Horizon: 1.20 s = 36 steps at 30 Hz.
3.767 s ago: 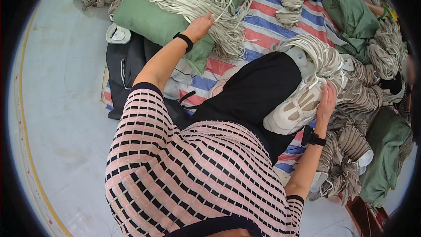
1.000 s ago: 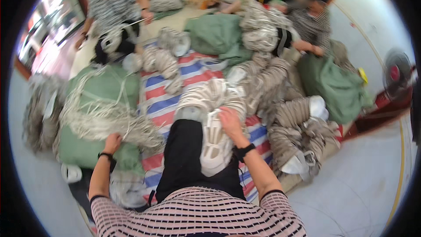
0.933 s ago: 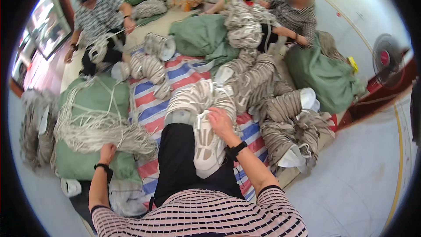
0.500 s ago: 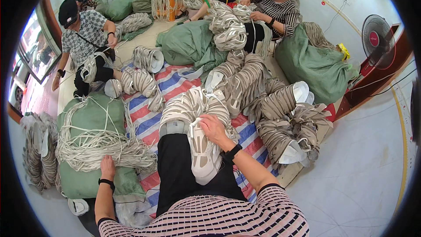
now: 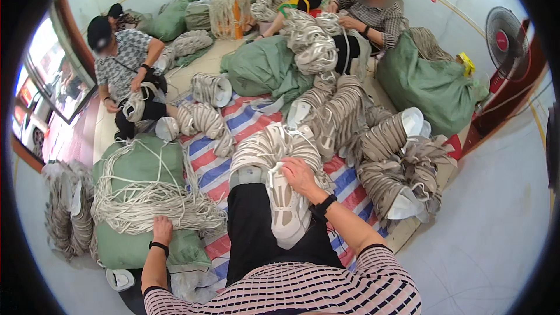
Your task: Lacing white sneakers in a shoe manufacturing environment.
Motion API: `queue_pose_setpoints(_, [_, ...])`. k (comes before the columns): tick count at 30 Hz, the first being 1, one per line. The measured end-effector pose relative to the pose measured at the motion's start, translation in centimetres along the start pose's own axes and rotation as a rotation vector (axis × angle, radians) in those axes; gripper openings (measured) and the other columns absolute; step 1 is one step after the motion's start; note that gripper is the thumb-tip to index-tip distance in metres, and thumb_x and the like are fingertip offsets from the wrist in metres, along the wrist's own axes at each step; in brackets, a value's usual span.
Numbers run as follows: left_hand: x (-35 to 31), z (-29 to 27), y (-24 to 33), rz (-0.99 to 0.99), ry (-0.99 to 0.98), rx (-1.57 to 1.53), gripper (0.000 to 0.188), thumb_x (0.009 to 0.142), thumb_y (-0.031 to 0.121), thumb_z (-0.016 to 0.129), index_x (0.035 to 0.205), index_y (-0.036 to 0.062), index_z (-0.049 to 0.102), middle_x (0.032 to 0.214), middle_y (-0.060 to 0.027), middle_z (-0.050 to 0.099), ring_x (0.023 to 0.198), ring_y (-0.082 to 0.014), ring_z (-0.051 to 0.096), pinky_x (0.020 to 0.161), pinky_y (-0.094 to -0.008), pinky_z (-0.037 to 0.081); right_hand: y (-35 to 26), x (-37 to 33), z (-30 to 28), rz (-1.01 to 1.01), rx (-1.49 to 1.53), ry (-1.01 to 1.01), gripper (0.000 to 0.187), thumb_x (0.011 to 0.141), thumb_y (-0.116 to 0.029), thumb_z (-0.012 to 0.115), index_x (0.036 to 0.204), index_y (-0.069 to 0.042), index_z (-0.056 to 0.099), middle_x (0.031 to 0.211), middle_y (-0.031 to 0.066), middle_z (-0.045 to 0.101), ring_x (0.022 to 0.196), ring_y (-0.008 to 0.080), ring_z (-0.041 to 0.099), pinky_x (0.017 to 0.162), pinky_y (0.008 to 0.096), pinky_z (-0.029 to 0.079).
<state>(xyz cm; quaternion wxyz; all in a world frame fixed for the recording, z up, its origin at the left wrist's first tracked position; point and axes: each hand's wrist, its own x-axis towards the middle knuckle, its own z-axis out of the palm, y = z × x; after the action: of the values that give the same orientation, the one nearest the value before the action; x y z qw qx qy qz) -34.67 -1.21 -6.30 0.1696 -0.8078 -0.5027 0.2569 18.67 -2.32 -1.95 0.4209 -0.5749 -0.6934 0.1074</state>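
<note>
My right hand (image 5: 300, 176) grips the top edge of a beige-and-white shoe upper (image 5: 290, 213), which lies over my lap with its toe toward me. Beyond it a bent row of nested shoe uppers (image 5: 259, 150) rests against my knees. To the left, a loose heap of pale flat shoelaces (image 5: 140, 198) spreads over a green stuffed sack (image 5: 116, 245). My left hand (image 5: 163, 229) lies at the heap's near edge, its fingers together and bent into the laces; the fingertips are partly hidden.
More stacks of uppers lie right (image 5: 382, 189), far left (image 5: 69, 213) and ahead on a striped sheet (image 5: 204, 166). Co-workers sit at left (image 5: 125, 61) and ahead (image 5: 373, 17) among green sacks (image 5: 262, 64). A fan (image 5: 506, 44) stands at the right wall.
The whole view has swung, so everything sits farther right in the picture. My hands keep nearly the same places on upper and laces. The left co-worker's hands have come closer together over their lap.
</note>
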Motion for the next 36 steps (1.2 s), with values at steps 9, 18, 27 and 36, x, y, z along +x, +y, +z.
queue_pose_setpoints(9, [-0.4,-0.7,-0.4,-0.174,-0.023,-0.463,0.014,0.075,0.015,0.058,0.086,0.0067,0.055,0.086,-0.0127,0.058,0.081,-0.03,0.059,0.068,-0.0412,0.048,-0.3,0.4,0.2,0.017,0.035,0.013,0.018,0.082,-0.018,0.053,0.088,-0.005,0.065,0.102,0.008,0.062,0.094,0.029,0.055,0.083,0.0362,0.044])
queue_pose_setpoints(18, [0.4,-7.6,4.6,0.058,0.319,-0.775,0.019,0.08,0.025,0.058,0.077,0.0066,0.056,0.075,-0.0143,0.059,0.071,-0.0356,0.057,0.062,-0.0435,0.045,-0.9,0.0,-1.2,-0.029,-0.184,-0.013,0.021,0.079,-0.012,0.054,0.098,-0.004,0.06,0.107,0.0101,0.058,0.104,0.0317,0.049,0.09,0.0403,0.04])
queue_pose_setpoints(27, [1.6,-32.4,12.8,0.39,0.563,-1.45,0.022,0.09,0.021,0.048,0.08,0.0049,0.058,0.067,-0.0124,0.057,0.062,-0.0278,0.057,0.057,-0.0346,0.044,-13.5,0.0,-4.2,0.361,1.056,-0.822,0.025,0.089,-0.012,0.049,0.111,-0.003,0.055,0.101,0.0038,0.059,0.089,0.0114,0.055,0.081,0.0264,0.044])
queue_pose_setpoints(36, [2.3,-28.1,7.0,0.451,-0.004,-1.735,0.025,0.092,0.021,0.049,0.074,0.0052,0.055,0.063,0.0061,0.041,0.061,-0.0044,0.036,0.054,-0.021,0.03,-0.6,-1.2,-26.9,0.661,0.831,0.223,0.012,0.089,-0.017,0.052,0.084,-0.007,0.055,0.08,0.0026,0.055,0.074,0.0126,0.053,0.072,0.0291,0.043])
